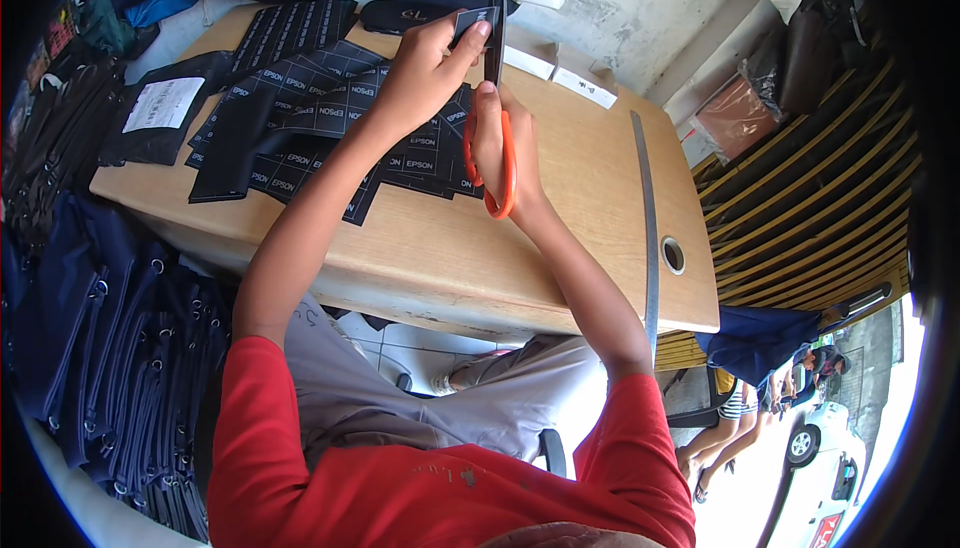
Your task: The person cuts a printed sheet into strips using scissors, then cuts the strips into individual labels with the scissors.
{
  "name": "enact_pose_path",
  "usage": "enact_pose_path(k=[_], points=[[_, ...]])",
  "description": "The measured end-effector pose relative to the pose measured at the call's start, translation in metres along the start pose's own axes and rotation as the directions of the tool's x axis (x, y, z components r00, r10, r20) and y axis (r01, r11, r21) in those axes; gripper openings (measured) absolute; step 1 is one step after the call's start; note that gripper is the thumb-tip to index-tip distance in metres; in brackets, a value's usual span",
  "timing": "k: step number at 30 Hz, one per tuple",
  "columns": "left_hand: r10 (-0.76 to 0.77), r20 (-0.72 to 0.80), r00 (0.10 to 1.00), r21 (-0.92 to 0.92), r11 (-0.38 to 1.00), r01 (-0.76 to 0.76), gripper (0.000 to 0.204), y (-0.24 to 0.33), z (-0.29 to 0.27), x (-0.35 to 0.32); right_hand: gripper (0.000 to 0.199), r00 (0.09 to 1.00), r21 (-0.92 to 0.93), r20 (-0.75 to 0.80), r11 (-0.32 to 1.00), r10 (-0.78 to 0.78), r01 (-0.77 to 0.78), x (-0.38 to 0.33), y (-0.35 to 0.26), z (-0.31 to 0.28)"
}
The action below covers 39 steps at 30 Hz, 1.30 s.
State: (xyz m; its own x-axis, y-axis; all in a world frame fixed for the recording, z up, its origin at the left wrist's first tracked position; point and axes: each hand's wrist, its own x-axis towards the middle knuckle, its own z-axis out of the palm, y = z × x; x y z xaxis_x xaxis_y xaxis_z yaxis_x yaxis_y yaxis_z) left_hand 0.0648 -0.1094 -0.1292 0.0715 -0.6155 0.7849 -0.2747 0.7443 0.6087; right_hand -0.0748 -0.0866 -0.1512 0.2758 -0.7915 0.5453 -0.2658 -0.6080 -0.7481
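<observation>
My left hand (425,73) pinches a small black label (466,22) with pale lettering above the far part of the table. In my right hand (520,143) is a pair of scissors (511,180) with orange handles, fingers through the loops. Their dark blades point away from me, slightly apart, right beside the label's right edge. Whether the blades touch the label I cannot tell. Under and left of my forearm lie several black printed label sheets (412,160), overlapping, with a folded plain black cloth (232,153) on top.
A steel ruler (645,198) lies along the right side of the wooden table (580,238), near a round cable hole (673,255). Small white boxes (585,88) stand at the back. Dark blue bags (130,348) are piled left. People (740,403) and a white car (825,448) show far right.
</observation>
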Motion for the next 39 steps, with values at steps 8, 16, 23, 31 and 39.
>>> enact_pose_path(k=[8, 16, 23, 31, 39], points=[[-0.036, 0.004, 0.999, -0.033, 0.999, 0.036, 0.033, 0.0, -0.001, 0.001, 0.04, 1.0, -0.014, 0.0, 0.999, 0.031, -0.031, 0.0, -0.001, -0.001], [-0.019, -0.014, 1.0, -0.035, 0.999, 0.019, 0.034, 0.008, -0.003, 0.0, 0.041, 0.999, -0.009, 0.005, 0.999, 0.043, -0.043, -0.002, -0.003, -0.002], [-0.05, 0.004, 0.999, -0.042, 0.998, 0.05, 0.036, 0.008, -0.006, 0.0, 0.039, 0.998, -0.003, 0.008, 0.998, 0.057, -0.057, -0.002, -0.005, -0.001], [-0.063, -0.005, 0.998, -0.058, 0.996, 0.063, 0.037, 0.008, -0.005, 0.002, 0.04, 0.997, 0.008, 0.009, 0.997, 0.073, -0.073, -0.004, -0.009, -0.002], [-0.004, 0.0, 1.0, -0.057, 0.998, 0.004, 0.04, 0.003, -0.008, 0.003, 0.041, 0.997, -0.02, 0.008, 0.997, 0.078, -0.078, -0.004, -0.013, -0.002]])
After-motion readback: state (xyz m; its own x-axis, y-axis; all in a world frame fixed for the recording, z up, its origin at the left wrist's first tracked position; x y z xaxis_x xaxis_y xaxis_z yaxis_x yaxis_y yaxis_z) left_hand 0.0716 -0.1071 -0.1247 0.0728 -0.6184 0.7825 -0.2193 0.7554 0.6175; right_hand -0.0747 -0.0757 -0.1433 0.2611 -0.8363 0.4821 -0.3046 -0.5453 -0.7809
